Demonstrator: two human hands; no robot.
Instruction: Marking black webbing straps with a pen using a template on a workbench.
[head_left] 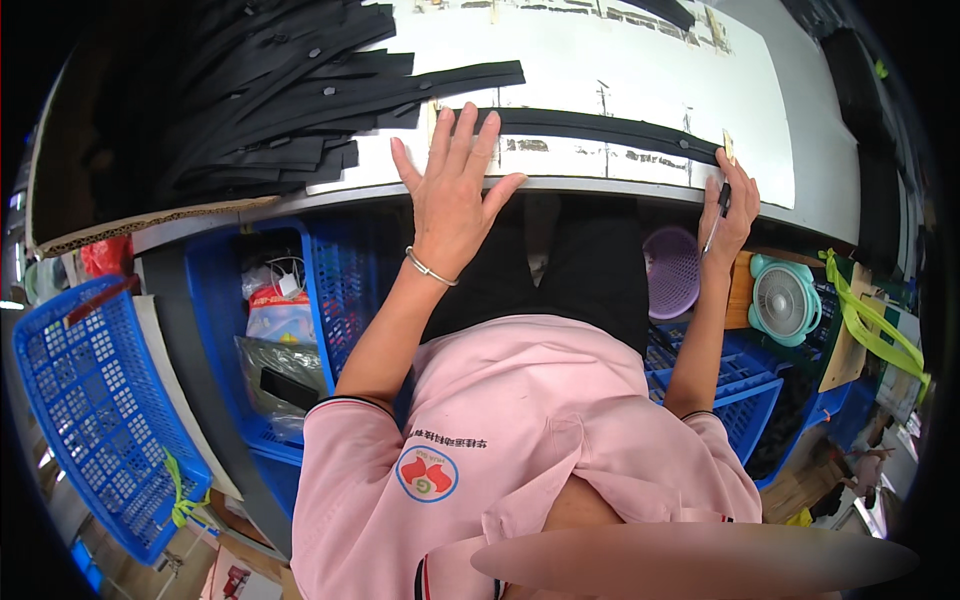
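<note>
A long black fabric strip (600, 128) lies across the white marked board (640, 65), a small grey spot near its right end. My left hand (452, 195) rests with fingers spread, its fingertips at the strip's left end. At the other end, my right hand (737, 215) touches the strip with a fingertip and keeps a pen (723, 200) tucked in its fingers. Beside my left hand, many similar black strips (310, 90) are heaped, some overlapping the board. Dark guide lines and smudges mark the board, with a tan tab (728, 146) by my right fingertips.
Below the table edge on the left stand a blue crate (308, 300) with bags and a dark phone, and another blue basket (110, 400). To the right are a purple basket (672, 270), a teal fan (785, 300) and a further blue crate (745, 400).
</note>
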